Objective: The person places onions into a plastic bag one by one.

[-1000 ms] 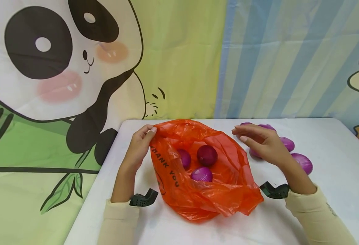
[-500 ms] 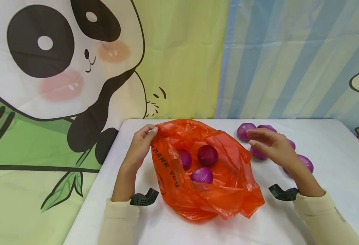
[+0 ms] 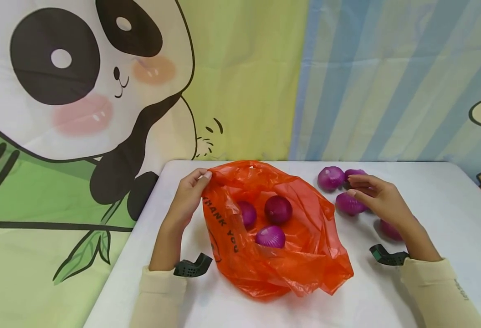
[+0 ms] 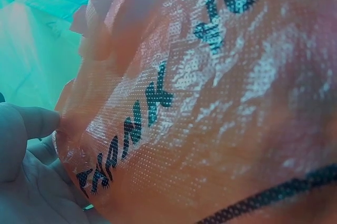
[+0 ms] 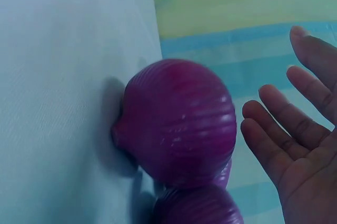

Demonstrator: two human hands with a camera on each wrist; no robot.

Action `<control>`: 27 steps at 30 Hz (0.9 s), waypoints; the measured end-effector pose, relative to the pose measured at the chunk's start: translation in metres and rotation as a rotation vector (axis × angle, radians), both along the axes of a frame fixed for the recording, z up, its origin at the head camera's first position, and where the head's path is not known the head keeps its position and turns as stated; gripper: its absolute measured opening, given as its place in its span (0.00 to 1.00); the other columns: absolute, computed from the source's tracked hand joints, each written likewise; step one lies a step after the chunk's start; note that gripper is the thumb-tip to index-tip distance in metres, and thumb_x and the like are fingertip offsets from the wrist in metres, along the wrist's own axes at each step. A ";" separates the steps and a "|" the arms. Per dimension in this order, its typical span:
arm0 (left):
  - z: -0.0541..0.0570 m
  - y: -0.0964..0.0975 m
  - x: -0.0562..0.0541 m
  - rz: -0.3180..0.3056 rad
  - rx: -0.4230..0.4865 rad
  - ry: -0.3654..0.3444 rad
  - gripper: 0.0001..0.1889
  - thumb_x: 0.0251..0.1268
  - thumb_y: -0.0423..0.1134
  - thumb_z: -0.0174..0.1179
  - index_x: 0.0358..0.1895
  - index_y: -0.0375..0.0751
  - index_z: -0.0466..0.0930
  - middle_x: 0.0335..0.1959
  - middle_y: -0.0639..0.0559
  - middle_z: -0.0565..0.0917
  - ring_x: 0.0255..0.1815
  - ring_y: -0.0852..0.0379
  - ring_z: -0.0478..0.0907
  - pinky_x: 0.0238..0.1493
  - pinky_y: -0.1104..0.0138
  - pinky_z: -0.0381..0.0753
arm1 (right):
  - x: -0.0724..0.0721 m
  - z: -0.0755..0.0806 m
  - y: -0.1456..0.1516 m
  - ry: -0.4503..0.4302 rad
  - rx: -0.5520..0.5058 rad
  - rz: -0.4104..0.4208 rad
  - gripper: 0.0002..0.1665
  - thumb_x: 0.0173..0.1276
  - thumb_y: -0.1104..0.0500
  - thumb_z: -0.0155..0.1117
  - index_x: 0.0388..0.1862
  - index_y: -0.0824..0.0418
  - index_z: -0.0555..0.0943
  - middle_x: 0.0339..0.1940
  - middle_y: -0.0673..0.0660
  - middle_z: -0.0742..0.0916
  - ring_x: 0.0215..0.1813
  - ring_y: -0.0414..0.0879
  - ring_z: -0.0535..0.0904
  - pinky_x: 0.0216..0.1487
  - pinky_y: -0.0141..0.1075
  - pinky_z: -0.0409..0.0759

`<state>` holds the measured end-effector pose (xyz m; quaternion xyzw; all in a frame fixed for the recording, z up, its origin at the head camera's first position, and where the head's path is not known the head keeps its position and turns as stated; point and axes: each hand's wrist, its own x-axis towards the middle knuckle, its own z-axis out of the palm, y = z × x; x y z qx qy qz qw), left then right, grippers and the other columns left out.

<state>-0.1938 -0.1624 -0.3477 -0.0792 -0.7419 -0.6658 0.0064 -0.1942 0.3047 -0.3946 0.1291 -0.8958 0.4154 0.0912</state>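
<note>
My left hand pinches the left rim of an orange-red plastic bag between thumb and fingers. The left wrist view shows the thumb over the film of the bag, near its THANK YOU print. Inside the open-mouthed bag lie a dark red onion and two purple ones. On the right, my right hand hovers with relaxed fingers near a purple onion. The right wrist view has an onion beside spread fingers, a gap between them; another onion is cut by the lower edge.
A white table carries everything. Another onion sits behind the nearest one, with one more partly covered by my right hand and one by my wrist. A printed panda cloth hangs behind the table.
My right hand has drawn back to the right, away from the bag, uncovering onions on its left. The left hand keeps its hold, and the onions in the bag have stayed put.
</note>
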 end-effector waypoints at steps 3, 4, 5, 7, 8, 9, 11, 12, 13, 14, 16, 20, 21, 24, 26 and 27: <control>0.001 0.000 0.000 -0.003 0.001 0.000 0.17 0.75 0.48 0.51 0.48 0.37 0.76 0.37 0.44 0.81 0.38 0.50 0.77 0.52 0.58 0.74 | -0.001 -0.001 0.005 -0.032 0.008 -0.007 0.30 0.68 0.53 0.66 0.63 0.67 0.74 0.59 0.68 0.78 0.57 0.66 0.76 0.44 0.18 0.72; 0.001 -0.001 0.000 -0.004 0.000 0.002 0.17 0.75 0.48 0.50 0.48 0.36 0.76 0.37 0.44 0.81 0.38 0.50 0.77 0.52 0.58 0.75 | -0.001 -0.001 0.007 -0.046 0.013 -0.012 0.31 0.68 0.52 0.66 0.63 0.68 0.74 0.60 0.69 0.78 0.58 0.68 0.75 0.44 0.18 0.72; 0.001 -0.001 0.000 -0.004 0.001 0.004 0.17 0.76 0.48 0.50 0.48 0.36 0.76 0.37 0.44 0.81 0.38 0.50 0.77 0.51 0.58 0.75 | -0.001 -0.001 0.009 -0.060 0.020 -0.015 0.32 0.68 0.52 0.66 0.64 0.68 0.73 0.61 0.69 0.77 0.58 0.68 0.75 0.45 0.19 0.72; 0.001 0.000 0.000 -0.003 -0.002 0.007 0.17 0.76 0.48 0.50 0.48 0.36 0.76 0.37 0.44 0.81 0.38 0.50 0.77 0.51 0.59 0.75 | -0.001 -0.001 0.013 -0.089 0.037 -0.022 0.34 0.68 0.50 0.66 0.65 0.68 0.72 0.62 0.70 0.76 0.59 0.69 0.74 0.46 0.21 0.73; 0.000 0.000 0.000 -0.004 -0.001 0.008 0.17 0.76 0.48 0.50 0.48 0.36 0.76 0.37 0.44 0.81 0.38 0.50 0.78 0.51 0.59 0.75 | -0.001 -0.001 0.015 -0.100 0.046 -0.023 0.34 0.68 0.50 0.66 0.66 0.68 0.71 0.62 0.70 0.76 0.60 0.69 0.73 0.46 0.22 0.74; 0.000 0.000 0.000 -0.004 -0.001 0.009 0.17 0.76 0.48 0.50 0.48 0.36 0.76 0.36 0.45 0.81 0.38 0.51 0.78 0.50 0.60 0.75 | -0.001 -0.001 0.017 -0.108 0.056 -0.024 0.35 0.68 0.49 0.66 0.66 0.68 0.71 0.62 0.71 0.76 0.60 0.70 0.73 0.46 0.23 0.74; 0.000 0.000 0.000 -0.007 0.003 0.007 0.16 0.76 0.48 0.50 0.48 0.36 0.76 0.36 0.45 0.82 0.37 0.51 0.78 0.50 0.60 0.76 | 0.000 -0.002 0.020 -0.124 0.070 -0.024 0.35 0.68 0.49 0.66 0.66 0.68 0.71 0.62 0.71 0.76 0.60 0.70 0.73 0.47 0.25 0.74; 0.000 0.000 0.000 -0.009 0.005 0.006 0.16 0.76 0.48 0.50 0.48 0.36 0.76 0.36 0.45 0.82 0.37 0.51 0.78 0.50 0.60 0.76 | 0.000 -0.003 0.021 -0.131 0.076 -0.022 0.35 0.68 0.49 0.66 0.66 0.68 0.71 0.62 0.71 0.76 0.60 0.70 0.73 0.48 0.27 0.75; 0.000 0.001 0.000 -0.012 0.005 0.005 0.16 0.76 0.48 0.50 0.48 0.36 0.76 0.37 0.45 0.82 0.37 0.51 0.78 0.50 0.60 0.76 | 0.000 -0.003 0.021 -0.135 0.083 -0.018 0.35 0.68 0.49 0.66 0.66 0.69 0.70 0.62 0.71 0.76 0.60 0.70 0.73 0.49 0.30 0.75; 0.000 0.001 0.000 -0.015 0.004 0.005 0.17 0.76 0.48 0.50 0.48 0.36 0.76 0.37 0.45 0.82 0.38 0.51 0.78 0.50 0.60 0.76 | 0.000 -0.004 0.022 -0.141 0.092 -0.013 0.35 0.68 0.49 0.66 0.66 0.69 0.70 0.62 0.72 0.76 0.60 0.70 0.73 0.50 0.34 0.76; 0.000 0.001 0.000 -0.016 0.004 0.005 0.17 0.75 0.48 0.51 0.48 0.37 0.76 0.37 0.44 0.82 0.38 0.51 0.78 0.51 0.60 0.76 | -0.001 -0.005 0.022 -0.159 0.117 0.009 0.36 0.68 0.49 0.66 0.67 0.68 0.70 0.63 0.72 0.75 0.60 0.70 0.73 0.53 0.43 0.74; 0.001 0.001 0.000 -0.014 0.000 0.003 0.16 0.75 0.48 0.51 0.48 0.37 0.76 0.38 0.44 0.82 0.39 0.50 0.78 0.52 0.59 0.75 | -0.003 -0.008 0.019 -0.177 0.220 0.055 0.38 0.66 0.45 0.67 0.68 0.64 0.70 0.61 0.72 0.76 0.59 0.68 0.73 0.55 0.61 0.70; 0.001 0.002 0.001 -0.012 0.001 0.001 0.16 0.75 0.48 0.51 0.48 0.37 0.76 0.38 0.44 0.82 0.38 0.50 0.78 0.52 0.58 0.74 | -0.004 -0.009 0.018 -0.177 0.244 0.062 0.39 0.65 0.44 0.67 0.68 0.63 0.71 0.61 0.72 0.76 0.58 0.68 0.74 0.55 0.64 0.69; 0.001 0.002 0.001 -0.008 -0.001 -0.004 0.16 0.76 0.47 0.51 0.47 0.36 0.75 0.37 0.44 0.81 0.38 0.50 0.78 0.52 0.58 0.73 | -0.004 -0.013 0.014 -0.169 0.290 0.083 0.40 0.63 0.42 0.69 0.68 0.61 0.71 0.58 0.71 0.78 0.55 0.66 0.75 0.52 0.65 0.71; 0.001 0.003 0.002 -0.004 -0.003 -0.006 0.16 0.76 0.47 0.50 0.47 0.36 0.75 0.36 0.44 0.81 0.38 0.50 0.78 0.52 0.58 0.73 | -0.004 -0.014 0.011 -0.166 0.293 0.100 0.42 0.61 0.42 0.70 0.68 0.62 0.71 0.59 0.72 0.78 0.55 0.67 0.75 0.52 0.65 0.72; 0.001 0.003 0.002 -0.003 -0.004 -0.007 0.15 0.76 0.47 0.50 0.47 0.36 0.75 0.36 0.44 0.81 0.37 0.50 0.78 0.52 0.58 0.72 | -0.004 -0.014 0.010 -0.161 0.293 0.107 0.42 0.60 0.43 0.71 0.68 0.62 0.71 0.60 0.72 0.77 0.55 0.68 0.76 0.52 0.65 0.72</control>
